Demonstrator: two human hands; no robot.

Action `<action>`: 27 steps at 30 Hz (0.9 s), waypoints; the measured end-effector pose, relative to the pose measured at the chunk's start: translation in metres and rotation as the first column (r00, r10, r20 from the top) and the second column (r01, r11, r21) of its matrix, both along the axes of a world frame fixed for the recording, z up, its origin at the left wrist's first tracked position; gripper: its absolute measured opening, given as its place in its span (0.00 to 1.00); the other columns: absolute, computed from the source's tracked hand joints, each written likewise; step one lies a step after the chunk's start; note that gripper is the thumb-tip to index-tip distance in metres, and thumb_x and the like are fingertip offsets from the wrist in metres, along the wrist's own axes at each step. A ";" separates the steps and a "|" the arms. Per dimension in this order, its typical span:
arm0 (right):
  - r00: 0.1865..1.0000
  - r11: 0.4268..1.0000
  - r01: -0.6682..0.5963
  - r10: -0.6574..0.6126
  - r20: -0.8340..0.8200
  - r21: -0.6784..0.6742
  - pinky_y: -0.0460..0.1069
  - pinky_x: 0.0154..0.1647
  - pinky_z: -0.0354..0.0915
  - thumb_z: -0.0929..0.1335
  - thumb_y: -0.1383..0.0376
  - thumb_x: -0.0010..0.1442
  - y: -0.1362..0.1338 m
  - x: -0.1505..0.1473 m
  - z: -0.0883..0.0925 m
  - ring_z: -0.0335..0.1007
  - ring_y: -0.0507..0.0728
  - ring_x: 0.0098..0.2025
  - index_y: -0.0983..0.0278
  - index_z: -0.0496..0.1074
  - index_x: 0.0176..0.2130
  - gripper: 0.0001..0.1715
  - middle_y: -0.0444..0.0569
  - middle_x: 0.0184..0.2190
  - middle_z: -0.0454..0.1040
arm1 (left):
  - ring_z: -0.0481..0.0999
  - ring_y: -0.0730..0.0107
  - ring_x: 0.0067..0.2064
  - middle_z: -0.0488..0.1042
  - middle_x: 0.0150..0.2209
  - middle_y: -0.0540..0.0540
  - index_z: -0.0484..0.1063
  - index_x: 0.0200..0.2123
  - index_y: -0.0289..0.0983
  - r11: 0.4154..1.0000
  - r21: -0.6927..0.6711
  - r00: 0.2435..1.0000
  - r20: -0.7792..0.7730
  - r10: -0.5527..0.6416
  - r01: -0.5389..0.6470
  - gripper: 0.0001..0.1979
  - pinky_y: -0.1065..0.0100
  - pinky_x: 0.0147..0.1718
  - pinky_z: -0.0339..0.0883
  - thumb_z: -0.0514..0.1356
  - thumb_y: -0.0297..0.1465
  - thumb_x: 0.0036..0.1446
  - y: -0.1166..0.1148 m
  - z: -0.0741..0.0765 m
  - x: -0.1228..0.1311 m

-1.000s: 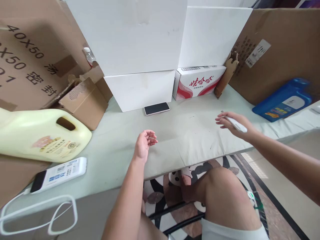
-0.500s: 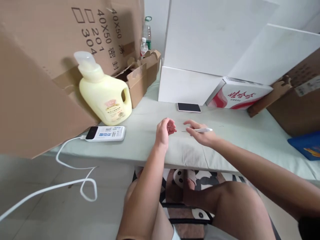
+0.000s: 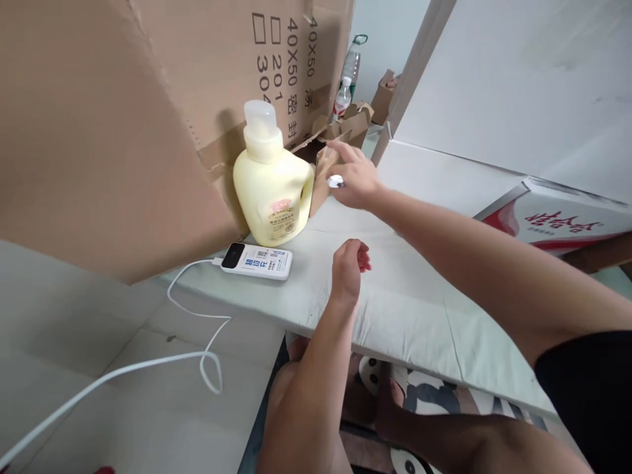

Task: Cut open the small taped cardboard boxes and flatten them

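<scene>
My right hand [image 3: 356, 176] is stretched forward over the edge of an open cardboard carton [image 3: 322, 172], right of a pale yellow jug-shaped bottle [image 3: 266, 191]. It grips a slim white pen-like tool [image 3: 336, 181]; only the rounded white end shows, the rest lies behind the fingers. My left hand [image 3: 349, 266] is raised at the near side of the pale green covered surface [image 3: 395, 289], its fingers curled inward. Whatever it might hold is hidden in the palm. A white power bank [image 3: 257, 262] with a dark display lies left of it.
A white cable [image 3: 197, 318] runs from the power bank down toward the floor. Large printed cardboard [image 3: 197, 85] stands behind the bottle. Two clear plastic bottles [image 3: 342, 99] stand beyond the carton. White panels [image 3: 518, 85] and a red-and-white box [image 3: 563, 214] line the right back.
My right hand has moved forward and left to the carton, still gripping the white tool. The view has turned left, and the phone is no longer visible. The left hand keeps its curled shape.
</scene>
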State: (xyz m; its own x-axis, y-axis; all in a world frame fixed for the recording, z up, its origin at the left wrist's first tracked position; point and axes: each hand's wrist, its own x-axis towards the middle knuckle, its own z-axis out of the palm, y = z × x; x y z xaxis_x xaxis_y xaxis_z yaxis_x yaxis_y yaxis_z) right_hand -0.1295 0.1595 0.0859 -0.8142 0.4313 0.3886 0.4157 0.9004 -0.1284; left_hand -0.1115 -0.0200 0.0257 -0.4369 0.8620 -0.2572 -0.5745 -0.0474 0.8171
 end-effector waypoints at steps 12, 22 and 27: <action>0.959 0.981 0.150 -0.176 0.224 0.125 0.70 0.67 0.55 0.63 0.62 0.65 0.006 0.059 0.012 0.60 0.73 0.67 0.71 0.78 0.43 0.19 0.57 0.59 0.74 | 0.62 0.73 0.24 0.61 0.19 0.53 0.63 0.21 0.40 0.964 0.165 0.892 -0.372 0.259 -0.211 0.12 0.68 0.28 0.56 0.56 0.34 0.56 -0.010 0.004 0.004; 0.951 0.966 0.255 -0.256 0.174 0.031 0.67 0.59 0.64 0.63 0.60 0.67 -0.008 0.109 0.000 0.66 0.71 0.61 0.65 0.71 0.57 0.23 0.58 0.66 0.69 | 0.58 0.73 0.24 0.55 0.18 0.53 0.57 0.19 0.40 0.862 0.353 0.677 -0.536 0.504 -0.363 0.16 0.69 0.27 0.53 0.54 0.27 0.59 -0.002 -0.007 0.028; 0.943 0.984 0.171 -0.179 0.281 0.051 0.63 0.57 0.65 0.66 0.65 0.63 -0.013 0.094 0.009 0.69 0.69 0.59 0.63 0.77 0.43 0.12 0.51 0.67 0.68 | 0.57 0.73 0.23 0.55 0.18 0.53 0.58 0.19 0.40 0.879 0.330 0.672 -0.568 0.475 -0.343 0.14 0.69 0.26 0.52 0.53 0.27 0.57 0.005 -0.007 0.033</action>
State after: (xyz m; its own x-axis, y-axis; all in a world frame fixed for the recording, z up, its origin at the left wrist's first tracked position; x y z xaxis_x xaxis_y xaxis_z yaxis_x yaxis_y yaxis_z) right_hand -0.0355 0.1462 0.0946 -0.8049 0.5698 0.1656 0.5827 0.8117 0.0395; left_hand -0.0784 -0.0146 0.0191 -0.7581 0.5574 0.3385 0.1664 -0.3365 0.9268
